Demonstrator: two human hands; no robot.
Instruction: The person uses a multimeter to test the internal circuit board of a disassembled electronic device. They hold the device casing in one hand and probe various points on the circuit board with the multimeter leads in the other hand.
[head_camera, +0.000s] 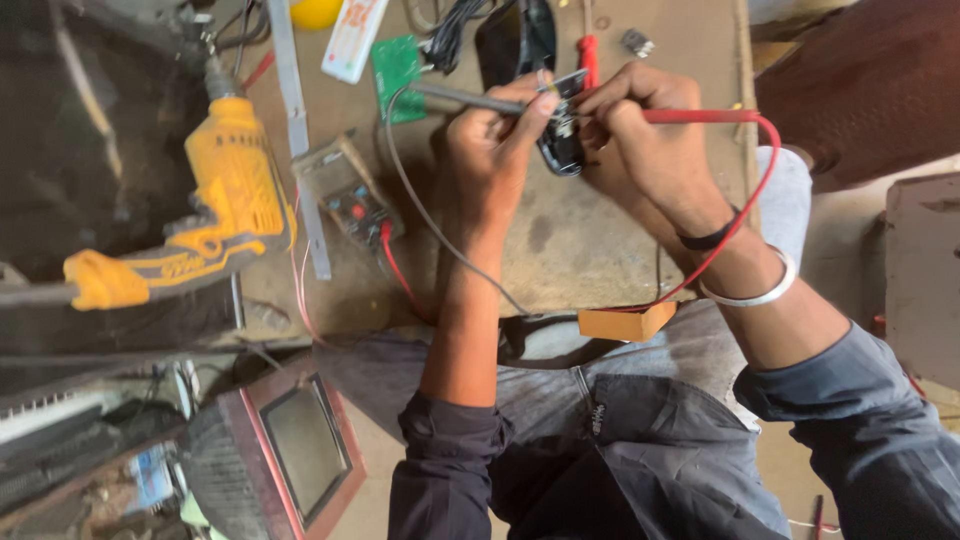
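Two probes meet over one small black device at the far middle of the brown worktable. Left of it lie a yellow drill and a multimeter. The left hand is clenched around the dark probe, whose long axis runs left to right, tip toward the device. The right hand pinches the red probe, tip pointing left. The device looks light, rigid, probably fragile; its edges seem the safest hold.
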